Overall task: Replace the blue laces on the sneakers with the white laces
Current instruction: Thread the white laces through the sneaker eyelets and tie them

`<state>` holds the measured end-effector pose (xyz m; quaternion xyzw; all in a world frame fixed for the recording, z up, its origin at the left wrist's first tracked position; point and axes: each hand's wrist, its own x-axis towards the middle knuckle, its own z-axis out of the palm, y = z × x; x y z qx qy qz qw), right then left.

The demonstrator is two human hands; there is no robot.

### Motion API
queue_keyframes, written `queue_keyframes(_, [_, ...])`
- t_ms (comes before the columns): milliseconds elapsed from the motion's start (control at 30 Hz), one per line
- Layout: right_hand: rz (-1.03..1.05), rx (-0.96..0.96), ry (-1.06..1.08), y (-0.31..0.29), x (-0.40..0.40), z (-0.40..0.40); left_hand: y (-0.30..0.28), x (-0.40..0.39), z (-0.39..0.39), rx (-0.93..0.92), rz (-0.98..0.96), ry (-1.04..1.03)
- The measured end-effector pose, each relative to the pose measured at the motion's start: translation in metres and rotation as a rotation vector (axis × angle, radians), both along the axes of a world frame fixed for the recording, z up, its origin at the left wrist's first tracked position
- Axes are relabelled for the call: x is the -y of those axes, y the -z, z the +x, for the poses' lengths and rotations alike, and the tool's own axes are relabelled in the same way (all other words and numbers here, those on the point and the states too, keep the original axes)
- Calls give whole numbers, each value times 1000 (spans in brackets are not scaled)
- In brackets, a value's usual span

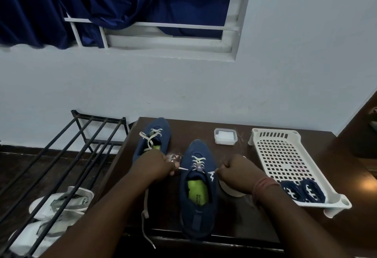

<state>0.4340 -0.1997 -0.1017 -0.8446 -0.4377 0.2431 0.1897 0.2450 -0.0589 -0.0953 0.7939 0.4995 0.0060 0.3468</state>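
Two navy sneakers stand on a dark wooden table. The near sneaker has a green insole and a white lace crossed through its front eyelets. My left hand pinches the lace's left end, which trails down over the table edge. My right hand grips the right end, and both ends are drawn out sideways. The far sneaker carries a loose white lace. Blue laces lie coiled in the near corner of a white perforated tray.
A small clear lidded box sits behind the near sneaker. A round white object lies under my right wrist. Left of the table stands a black metal rack with white shoes beneath. The wall is close behind.
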Motion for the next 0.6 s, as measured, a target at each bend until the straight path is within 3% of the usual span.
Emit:
queue_keyframes(167, [101, -220, 95, -47, 19, -9, -43, 16, -12, 393, -333, -143])
queue_keyframes(267, [110, -309, 96, -74, 28, -15, -73, 20, -19, 518, -370, -146])
queue_keyframes(400, [56, -321, 99, -119, 35, -25, -126, 27, -24, 507, -258, -141])
queue_keyframes(500, [-5, -218, 73, -160, 35, -33, -162, 36, -26, 362, -133, -62])
queue_keyframes(600, [-35, -129, 46, -199, 35, -38, -197, 48, -27, 342, -109, -27])
